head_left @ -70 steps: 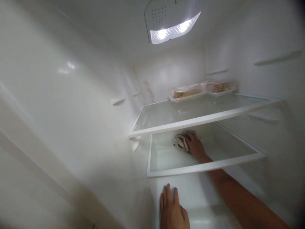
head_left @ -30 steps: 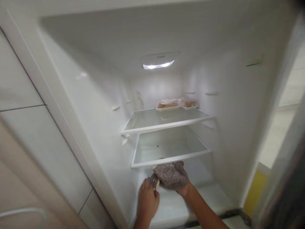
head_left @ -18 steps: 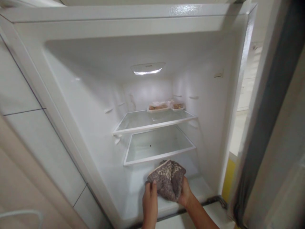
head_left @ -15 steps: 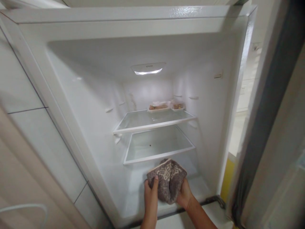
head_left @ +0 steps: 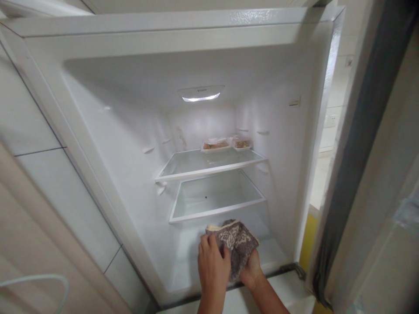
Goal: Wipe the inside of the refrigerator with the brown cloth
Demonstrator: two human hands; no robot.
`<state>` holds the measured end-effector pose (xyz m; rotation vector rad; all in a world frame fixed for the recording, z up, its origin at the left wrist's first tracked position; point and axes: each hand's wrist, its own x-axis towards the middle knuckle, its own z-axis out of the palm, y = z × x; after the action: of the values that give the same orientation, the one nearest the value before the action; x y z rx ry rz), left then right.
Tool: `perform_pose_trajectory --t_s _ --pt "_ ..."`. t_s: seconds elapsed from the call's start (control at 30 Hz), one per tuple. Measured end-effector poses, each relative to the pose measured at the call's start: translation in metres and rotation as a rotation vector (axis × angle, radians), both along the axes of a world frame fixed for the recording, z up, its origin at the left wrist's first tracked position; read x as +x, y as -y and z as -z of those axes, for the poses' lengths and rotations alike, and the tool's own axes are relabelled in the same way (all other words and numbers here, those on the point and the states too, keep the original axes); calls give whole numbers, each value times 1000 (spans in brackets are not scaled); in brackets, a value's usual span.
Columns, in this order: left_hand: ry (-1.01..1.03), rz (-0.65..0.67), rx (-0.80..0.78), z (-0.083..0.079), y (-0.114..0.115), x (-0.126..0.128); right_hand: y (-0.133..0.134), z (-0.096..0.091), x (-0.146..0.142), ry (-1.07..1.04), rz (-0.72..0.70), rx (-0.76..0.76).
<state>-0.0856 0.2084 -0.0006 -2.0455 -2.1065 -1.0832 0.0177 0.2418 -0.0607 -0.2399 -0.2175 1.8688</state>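
Note:
A folded grey-brown cloth (head_left: 240, 244) with a cream pattern and a pale edge is held between both hands, low in front of the open fridge. My left hand (head_left: 212, 259) lies over its left side, back of the hand toward me, fingers curled on the fabric. Under the cloth's lower right side, my right hand (head_left: 251, 268) grips it, with most of its fingers hidden behind the fabric. Just beyond the cloth is the lower glass shelf (head_left: 219, 198), with a small dark speck on it.
The upper glass shelf (head_left: 196, 165) carries two packs of food (head_left: 216, 145) at the back. A lamp (head_left: 201, 93) glows on the fridge ceiling. The open door (head_left: 363, 174) stands along the right, with a tiled wall (head_left: 65, 196) at the left.
My left hand has turned over, from thumb on the front of the cloth to back of the hand facing me. The cloth has tilted and shifted slightly right.

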Motion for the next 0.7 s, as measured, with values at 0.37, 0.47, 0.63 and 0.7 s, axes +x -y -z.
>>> perform_pose_trajectory --t_s 0.37,0.47,0.63,0.7 --pt "-87 -76 -89 -10 -16 -44 14 -14 -12 10 -136 7" --pt "-205 38 -212 -21 -24 -56 15 -19 -12 19 -158 26" --pt "-123 319 -259 -49 -34 -70 11 -14 -10 12 -172 -6" --pt "64 474 -329 -58 -37 -72 9 -13 -10 4 -187 -17"
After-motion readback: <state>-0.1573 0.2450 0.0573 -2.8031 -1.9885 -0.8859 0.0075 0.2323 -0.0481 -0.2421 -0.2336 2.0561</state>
